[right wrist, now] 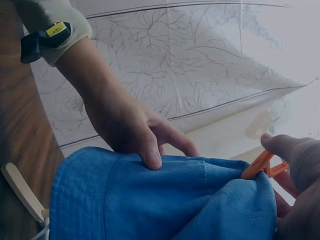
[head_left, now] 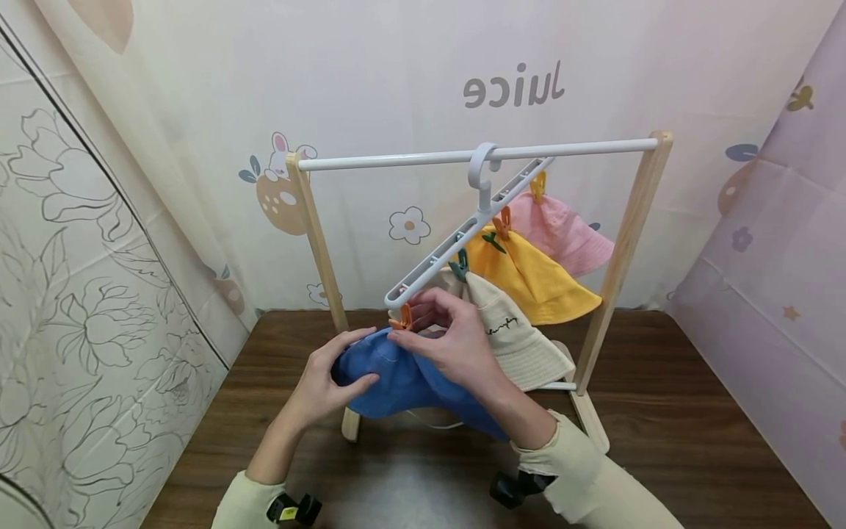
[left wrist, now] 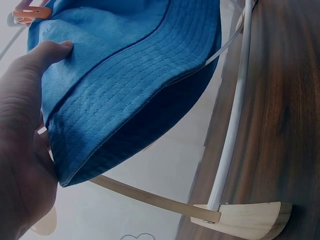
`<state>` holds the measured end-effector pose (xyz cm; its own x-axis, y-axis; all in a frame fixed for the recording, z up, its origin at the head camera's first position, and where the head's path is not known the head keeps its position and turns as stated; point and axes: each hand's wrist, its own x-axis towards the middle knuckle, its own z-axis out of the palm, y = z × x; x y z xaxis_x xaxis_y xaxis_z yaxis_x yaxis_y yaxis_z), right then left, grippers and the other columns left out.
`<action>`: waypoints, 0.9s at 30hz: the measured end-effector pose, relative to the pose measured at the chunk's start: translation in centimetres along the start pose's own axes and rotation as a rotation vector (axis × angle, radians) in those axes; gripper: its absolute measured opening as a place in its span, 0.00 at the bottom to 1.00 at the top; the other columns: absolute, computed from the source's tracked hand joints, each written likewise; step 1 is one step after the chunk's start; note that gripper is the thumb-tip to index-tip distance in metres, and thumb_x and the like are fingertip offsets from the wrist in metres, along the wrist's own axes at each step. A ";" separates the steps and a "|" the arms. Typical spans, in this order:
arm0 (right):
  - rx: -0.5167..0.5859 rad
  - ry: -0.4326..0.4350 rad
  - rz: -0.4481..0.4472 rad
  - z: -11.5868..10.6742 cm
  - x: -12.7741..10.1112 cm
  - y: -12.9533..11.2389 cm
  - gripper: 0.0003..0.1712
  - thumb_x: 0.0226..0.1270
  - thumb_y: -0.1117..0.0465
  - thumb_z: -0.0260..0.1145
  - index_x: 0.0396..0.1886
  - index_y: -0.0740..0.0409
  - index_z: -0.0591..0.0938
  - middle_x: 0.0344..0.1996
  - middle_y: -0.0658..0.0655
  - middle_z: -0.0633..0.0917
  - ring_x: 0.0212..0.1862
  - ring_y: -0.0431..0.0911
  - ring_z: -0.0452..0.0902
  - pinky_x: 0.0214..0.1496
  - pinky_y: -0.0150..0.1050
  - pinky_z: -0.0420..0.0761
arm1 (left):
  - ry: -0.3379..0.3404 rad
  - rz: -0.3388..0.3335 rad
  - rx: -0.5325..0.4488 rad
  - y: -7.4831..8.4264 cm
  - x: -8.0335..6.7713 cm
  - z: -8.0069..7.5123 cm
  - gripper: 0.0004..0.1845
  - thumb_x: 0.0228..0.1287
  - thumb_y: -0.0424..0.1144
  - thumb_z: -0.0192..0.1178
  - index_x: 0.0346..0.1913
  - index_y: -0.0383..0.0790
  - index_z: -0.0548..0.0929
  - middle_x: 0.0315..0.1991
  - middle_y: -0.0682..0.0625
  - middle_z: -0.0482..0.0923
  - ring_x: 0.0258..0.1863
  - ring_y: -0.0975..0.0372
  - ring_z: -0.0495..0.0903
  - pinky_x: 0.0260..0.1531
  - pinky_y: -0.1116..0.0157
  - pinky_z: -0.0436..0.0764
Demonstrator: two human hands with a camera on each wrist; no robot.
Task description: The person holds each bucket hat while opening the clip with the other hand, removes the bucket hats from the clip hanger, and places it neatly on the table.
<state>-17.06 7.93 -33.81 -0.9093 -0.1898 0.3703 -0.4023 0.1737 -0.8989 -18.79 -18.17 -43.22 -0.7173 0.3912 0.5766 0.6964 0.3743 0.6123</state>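
hands work at the near end of a white hanger (head_left: 463, 235) on the rack (head_left: 621, 242). left hand (head_left: 324, 382) grips the blue hat (head_left: 403, 382) by its crown above the table (head_left: 694, 411); right hand (head_left: 456, 338) pinches the orange clip (head_left: 401, 317) at the hat's top edge.

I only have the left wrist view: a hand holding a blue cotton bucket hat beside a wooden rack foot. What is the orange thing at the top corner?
Observer: An orange plastic clip on a white plastic hanger, pinched by the right hand.
Operator: Is the hanger on anything?
Observer: It hooks over the white rail of the wooden rack.
Operator: Other hats?
Observer: Cream, yellow and pink hats hang clipped along it.
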 end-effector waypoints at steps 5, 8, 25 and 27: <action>0.005 0.018 -0.003 0.2 0.0 0.0 0.23 0.66 0.65 0.85 0.58 0.61 0.88 0.47 0.64 0.94 0.43 0.49 0.93 0.56 0.47 0.94 | 0.006 0.014 0.000 -0.1 0.0 0.1 0.39 0.59 0.27 0.81 0.75 0.41 0.80 0.69 0.38 0.88 0.63 0.55 0.89 0.65 0.59 0.89; 0.008 0.027 -0.006 0.3 -0.1 0.0 0.22 0.66 0.65 0.85 0.58 0.62 0.88 0.46 0.64 0.94 0.42 0.49 0.93 0.53 0.40 0.93 | 0.010 0.011 -0.004 0.0 0.0 0.1 0.39 0.59 0.27 0.81 0.75 0.41 0.81 0.69 0.38 0.88 0.63 0.56 0.89 0.65 0.59 0.88; -0.010 0.082 -0.087 0.8 -0.7 -0.1 0.19 0.67 0.65 0.84 0.56 0.63 0.90 0.44 0.64 0.95 0.41 0.49 0.92 0.47 0.31 0.91 | 0.038 -0.024 -0.020 0.5 -0.5 0.1 0.37 0.61 0.25 0.80 0.74 0.40 0.81 0.66 0.36 0.89 0.60 0.56 0.91 0.61 0.62 0.89; -0.010 0.091 -0.109 0.9 -0.8 -0.1 0.19 0.68 0.65 0.84 0.55 0.63 0.90 0.43 0.64 0.95 0.41 0.48 0.91 0.46 0.31 0.91 | 0.042 -0.029 -0.025 0.6 -0.5 0.0 0.37 0.61 0.24 0.79 0.74 0.40 0.81 0.66 0.36 0.89 0.60 0.59 0.90 0.60 0.62 0.89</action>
<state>-16.22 7.22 -34.18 -0.8661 -0.1199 0.4854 -0.4995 0.1669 -0.8501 -17.99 -18.11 -43.19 -0.7381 0.3443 0.5803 0.6747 0.3640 0.6421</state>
